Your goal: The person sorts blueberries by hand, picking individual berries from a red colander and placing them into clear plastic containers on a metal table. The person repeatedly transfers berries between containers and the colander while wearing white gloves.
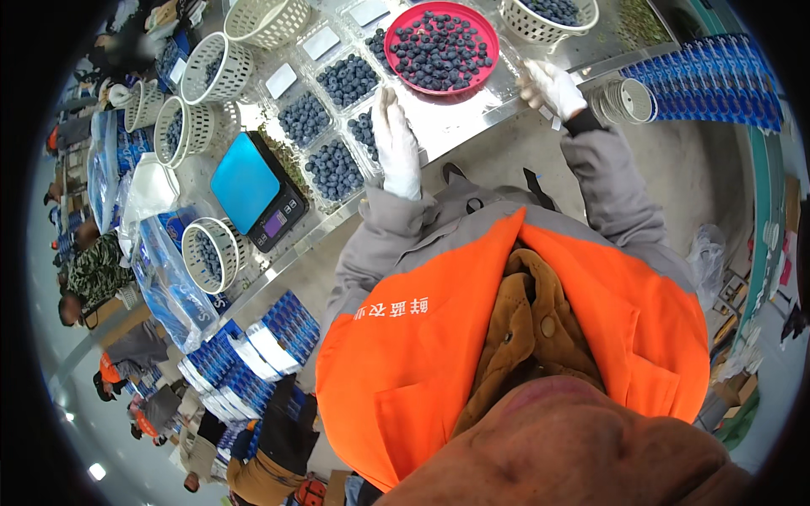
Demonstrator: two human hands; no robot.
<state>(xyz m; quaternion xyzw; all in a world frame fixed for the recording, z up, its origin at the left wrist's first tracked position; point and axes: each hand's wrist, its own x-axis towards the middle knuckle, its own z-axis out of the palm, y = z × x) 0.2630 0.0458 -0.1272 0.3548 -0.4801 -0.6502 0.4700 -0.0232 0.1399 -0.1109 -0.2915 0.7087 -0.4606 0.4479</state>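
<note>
My left hand (398, 145), in a white glove, is held with its fingers extended beside a clear plastic punnet of blueberries (362, 133), partly covering it. Nothing shows in its grasp. My right hand (552, 87), also gloved, is at the table's front edge with blurred, bent fingers; whether it holds something is unclear. Between and beyond my hands lies a round pink-red tray (443, 92) with loose blueberries (440, 54) spread in it. More filled punnets stand left of it, including a front one (334, 171) and a back one (348, 79).
A kitchen scale (250, 190) sits left on the metal table. White perforated baskets (215, 66), several with blueberries, line the far side; another basket (550, 22) is at back right. Stacked baskets (623, 101) and blue printed packaging (709, 82) are at right. Other people (95, 272) work at left.
</note>
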